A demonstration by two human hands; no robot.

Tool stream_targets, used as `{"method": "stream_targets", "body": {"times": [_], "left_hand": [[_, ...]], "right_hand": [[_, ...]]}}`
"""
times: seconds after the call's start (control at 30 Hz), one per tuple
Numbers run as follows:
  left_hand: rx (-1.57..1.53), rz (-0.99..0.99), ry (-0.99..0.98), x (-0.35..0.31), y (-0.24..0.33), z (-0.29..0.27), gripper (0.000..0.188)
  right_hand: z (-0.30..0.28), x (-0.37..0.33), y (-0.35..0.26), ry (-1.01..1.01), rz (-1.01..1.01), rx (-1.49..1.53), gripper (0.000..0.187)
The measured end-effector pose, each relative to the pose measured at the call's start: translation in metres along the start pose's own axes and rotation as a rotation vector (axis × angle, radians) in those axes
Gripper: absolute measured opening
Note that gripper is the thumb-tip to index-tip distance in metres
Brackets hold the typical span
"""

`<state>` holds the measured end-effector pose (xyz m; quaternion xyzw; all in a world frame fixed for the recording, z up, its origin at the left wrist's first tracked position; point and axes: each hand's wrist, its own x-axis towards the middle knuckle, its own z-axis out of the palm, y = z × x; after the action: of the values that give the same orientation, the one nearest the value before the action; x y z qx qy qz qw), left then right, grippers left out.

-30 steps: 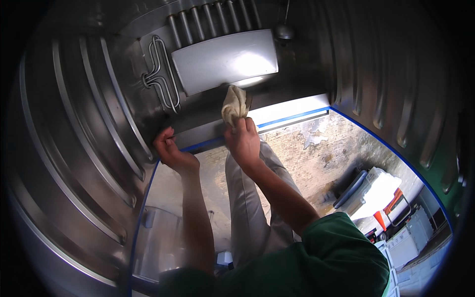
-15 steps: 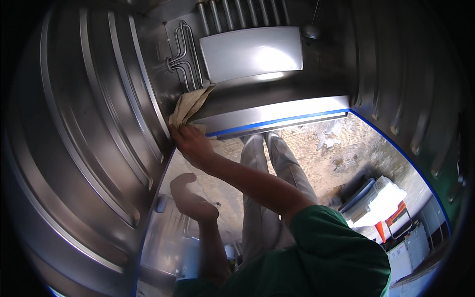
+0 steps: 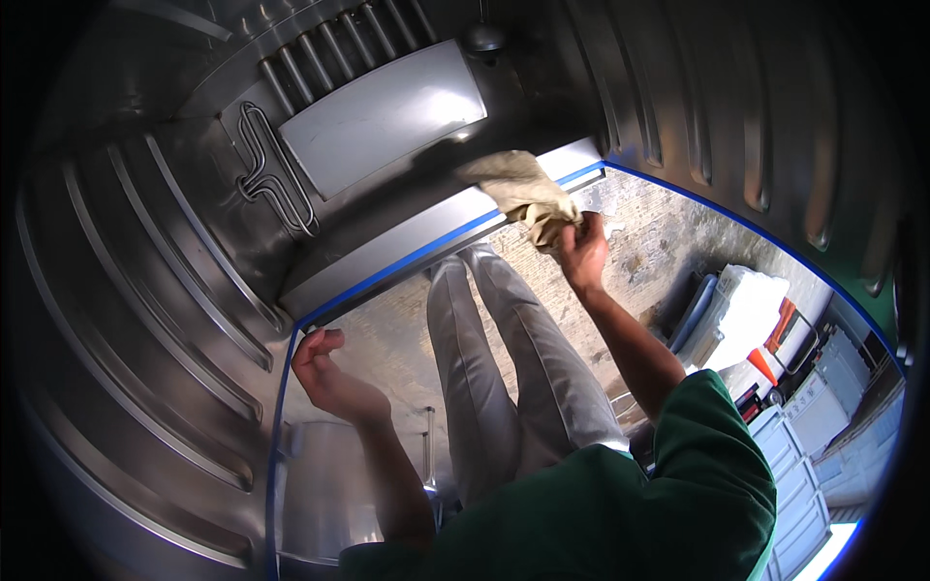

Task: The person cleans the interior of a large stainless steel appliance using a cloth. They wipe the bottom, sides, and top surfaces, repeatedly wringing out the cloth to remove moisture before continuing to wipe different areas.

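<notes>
A beige cloth (image 3: 528,194) hangs crumpled from my right hand (image 3: 585,254), whose fingers are closed on one end of it. The loose end spreads left over the blue-edged metal sill (image 3: 441,237) of a stainless steel chamber; whether it touches the sill I cannot tell. My left hand (image 3: 339,382) is beside the blue-edged left side of the opening, fingers loosely curled and thumb apart, with nothing visible in it. Whether it touches the frame is unclear.
Ribbed steel walls (image 3: 145,320) flank me. Inside the chamber are a grey metal panel (image 3: 383,121), a bent metal tube (image 3: 271,169), a row of tubes (image 3: 339,48) and a dark rounded fitting (image 3: 484,39). White boxy things (image 3: 746,305) and an orange cone (image 3: 761,363) stand at right.
My right hand has swept the cloth from the sill's left corner toward its right part. My left hand has moved up and left, and the view has turned.
</notes>
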<state>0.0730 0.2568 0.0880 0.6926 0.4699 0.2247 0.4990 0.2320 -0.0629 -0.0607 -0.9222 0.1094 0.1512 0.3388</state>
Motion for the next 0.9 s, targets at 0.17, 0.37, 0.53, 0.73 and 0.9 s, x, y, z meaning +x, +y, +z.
{"method": "stream_targets", "body": {"times": [0.17,0.37,0.53,0.73,0.9], "left_hand": [[-0.036,-0.017,-0.05,0.005,0.001,0.004,0.036],[-0.051,-0.048,-0.116,0.0,0.006,0.019,0.037],[-0.111,-0.153,-0.103,-0.012,0.006,0.015,0.028],[-0.146,-0.321,-0.126,-0.049,-0.003,0.005,0.03],[-0.085,-0.434,-0.096,-0.076,-0.002,-0.007,0.032]], "right_hand": [[-0.041,0.054,0.062,0.234,0.259,0.504,0.025],[0.025,0.091,0.06,0.395,0.168,-0.209,0.035],[0.039,0.065,0.028,0.27,0.152,-0.304,0.034],[0.06,0.002,-0.033,-0.104,-0.028,-0.313,0.027],[0.131,-0.093,-0.084,-0.192,-0.102,-0.162,0.028]]}}
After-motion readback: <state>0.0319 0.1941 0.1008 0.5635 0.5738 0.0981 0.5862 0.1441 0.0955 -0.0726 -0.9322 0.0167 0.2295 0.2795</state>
